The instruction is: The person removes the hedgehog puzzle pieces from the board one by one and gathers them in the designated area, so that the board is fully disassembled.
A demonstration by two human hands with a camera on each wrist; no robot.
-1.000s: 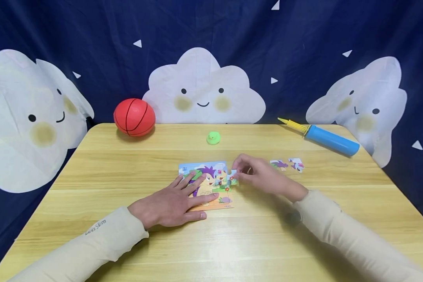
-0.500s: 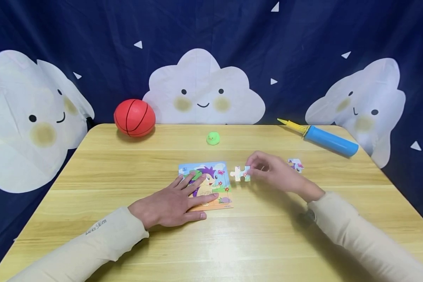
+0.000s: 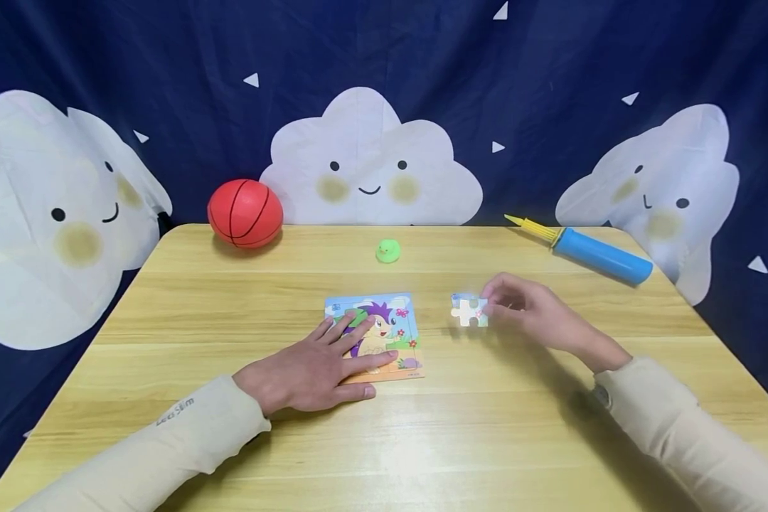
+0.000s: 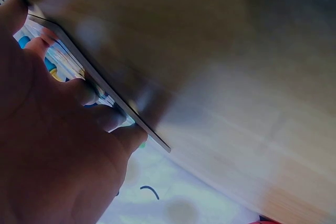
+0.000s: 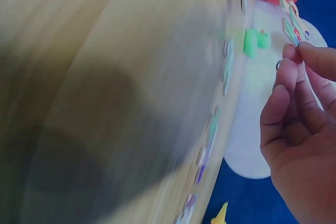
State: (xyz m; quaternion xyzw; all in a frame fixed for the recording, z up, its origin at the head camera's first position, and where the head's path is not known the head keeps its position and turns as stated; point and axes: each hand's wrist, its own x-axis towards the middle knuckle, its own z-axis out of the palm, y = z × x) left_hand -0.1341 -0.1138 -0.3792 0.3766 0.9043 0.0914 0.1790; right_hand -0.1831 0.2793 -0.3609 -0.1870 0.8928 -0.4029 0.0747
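My left hand [image 3: 304, 370] lies spread over a puzzle board [image 3: 406, 302] with a purple-haired hedgehog picture, its straight fingers on the left and lower part of the picture. In the left wrist view, the fingers [image 4: 81, 92] rest across the board, seen edge-on. To the right, thumb and fingertips of my right hand [image 3: 528, 309] pinch a jigsaw piece [image 3: 475, 310] by its right edge, raised above the table with a shadow below. The right wrist view shows this jigsaw piece [image 5: 295, 27] tilted in the fingertips. A blue-edged loose piece [image 3: 459, 296] shows partly behind it.
Loose pieces lie in a row on the table, among them a purple-and-green piece [image 5: 209, 142], hidden by the right hand in the head view. Farther back are a red ball [image 3: 245, 213], a green toy duck [image 3: 388, 251] and a blue hand pump [image 3: 601, 256].
My right hand has moved right with the jigsaw piece, away from the board's right edge, now covering the loose pieces there. The left hand has stayed in place on the board.
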